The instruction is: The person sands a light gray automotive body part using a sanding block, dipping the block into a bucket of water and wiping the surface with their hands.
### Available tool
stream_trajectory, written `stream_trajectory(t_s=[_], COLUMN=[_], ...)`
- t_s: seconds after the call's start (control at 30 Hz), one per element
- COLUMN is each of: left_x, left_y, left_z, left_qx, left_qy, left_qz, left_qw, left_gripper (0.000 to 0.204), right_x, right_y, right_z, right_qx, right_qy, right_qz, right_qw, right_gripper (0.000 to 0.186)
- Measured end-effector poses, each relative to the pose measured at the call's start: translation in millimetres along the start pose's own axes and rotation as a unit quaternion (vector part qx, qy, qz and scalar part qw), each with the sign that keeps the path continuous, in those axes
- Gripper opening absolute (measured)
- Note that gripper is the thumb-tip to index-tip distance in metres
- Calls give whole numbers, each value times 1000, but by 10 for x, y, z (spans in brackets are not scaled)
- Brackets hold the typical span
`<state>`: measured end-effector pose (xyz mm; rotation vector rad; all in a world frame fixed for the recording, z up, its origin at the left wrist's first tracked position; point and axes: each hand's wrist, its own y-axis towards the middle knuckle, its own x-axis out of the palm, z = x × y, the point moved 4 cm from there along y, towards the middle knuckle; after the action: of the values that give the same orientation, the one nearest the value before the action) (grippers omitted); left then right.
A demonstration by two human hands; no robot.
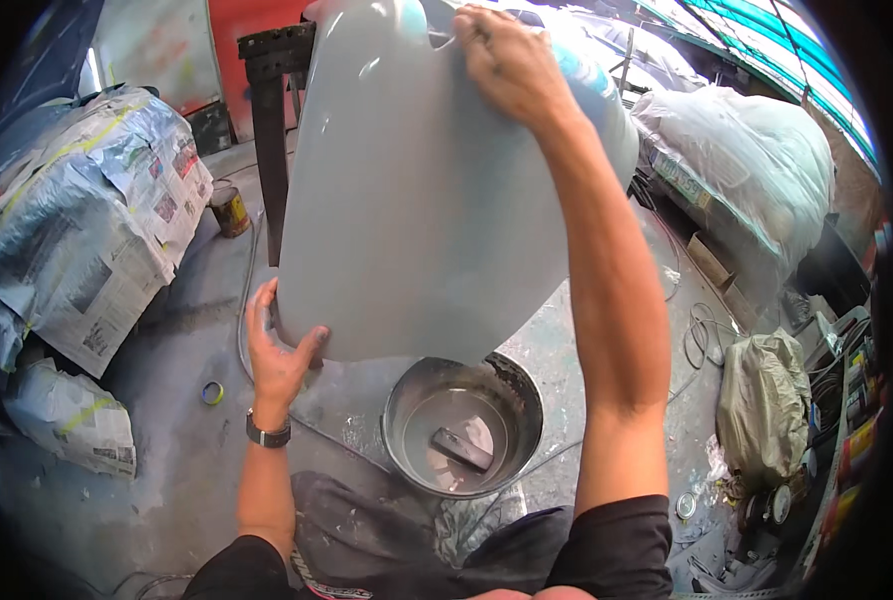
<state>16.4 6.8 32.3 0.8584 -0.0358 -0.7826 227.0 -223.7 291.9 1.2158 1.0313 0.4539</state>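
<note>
A large curved grey panel (pixel 421 215), smooth and primed-looking, fills the upper middle of the view beside a dark metal stand (pixel 266 140). My right hand (pixel 504 65) is high on it, fingers curled at the notched top edge. My left hand (pixel 281 345) grips its lower left corner, fingers on the side edge and thumb at the front. Below the panel a black bucket (pixel 395 430) holds cloudy grey water, with a dark oblong block (pixel 461 448) lying in it.
Newspaper-masked objects (pixel 86 230) stand at the left, near a rusty can (pixel 230 212) and a tape roll (pixel 212 392). Plastic-covered bulk (pixel 736 170) stands at the right, above a crumpled beige cover (pixel 761 400). Hoses (pixel 704 330) cross the stained floor (pixel 176 470).
</note>
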Motion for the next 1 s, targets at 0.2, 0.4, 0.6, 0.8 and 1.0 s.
stream_trajectory(t_s=[0.2,0.4,0.6,0.8,1.0], left_x=[-93,7,-95,-43,-15], left_y=[2,4,3,-21,1], left_z=[-39,-32,-75,-122,-95], left_qx=[4,9,17,26,30], left_qy=[31,31,36,47,60], left_qz=[2,-6,-8,-1,-7], left_qw=[1000,999,999,999,998], left_gripper=[83,84,87,86,82], right_x=[-3,76,-113,112,507], right_y=[-654,31,-579,-941,-1813], right_z=[-392,-2,250,35,-405], right_qx=[-55,49,34,38,-76], right_qy=[16,-48,6,-161,-69], right_qz=[42,21,62,95,-85], right_qw=[997,997,997,982,991], right_gripper=[39,40,52,61,68])
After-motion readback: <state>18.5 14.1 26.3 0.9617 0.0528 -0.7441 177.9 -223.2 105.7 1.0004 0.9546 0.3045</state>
